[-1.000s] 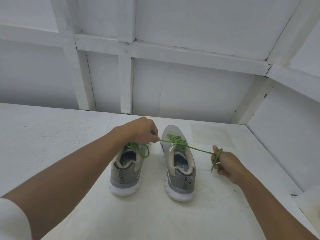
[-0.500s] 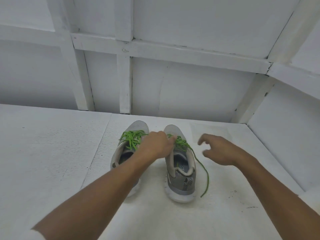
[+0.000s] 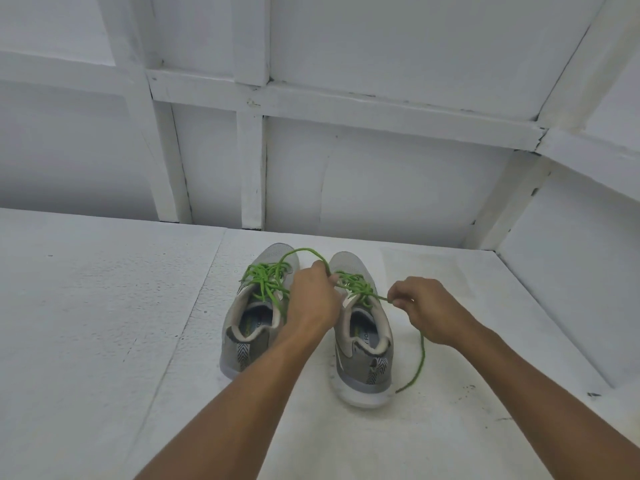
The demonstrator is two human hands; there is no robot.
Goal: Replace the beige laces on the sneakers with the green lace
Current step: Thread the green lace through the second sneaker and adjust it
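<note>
Green lace (image 3: 356, 287) is threaded through both grey shoes, which stand side by side on a white surface (image 3: 104, 306) with toes toward twelve o'clock and heels toward the person. No beige lace is in sight. On the left shoe (image 3: 247, 344) the lace lies in a loose tangle over the tongue. The left hand (image 3: 313, 299) sits between the two shoes, at nine o'clock from the lacing of the right shoe (image 3: 367, 368). Its fingers are curled and pinch a strand at the fingertips. From there a loop arcs up toward eleven o'clock, over the left shoe's toe; which shoe that loop belongs to cannot be told. The right hand (image 3: 429, 310) is at three o'clock from the right shoe's lacing, thumb and forefinger pinching a taut strand. The rest of that strand drops past the hand toward five o'clock and ends on the surface beside the shoe's heel. Threading looks finished, so the step in hand is probably tying off the right shoe. The next move would call for crossing the two held strands over the tongue and drawing them snug with even pull, without dragging the shoe. The left shoe's tangle may also need tidying.
</note>
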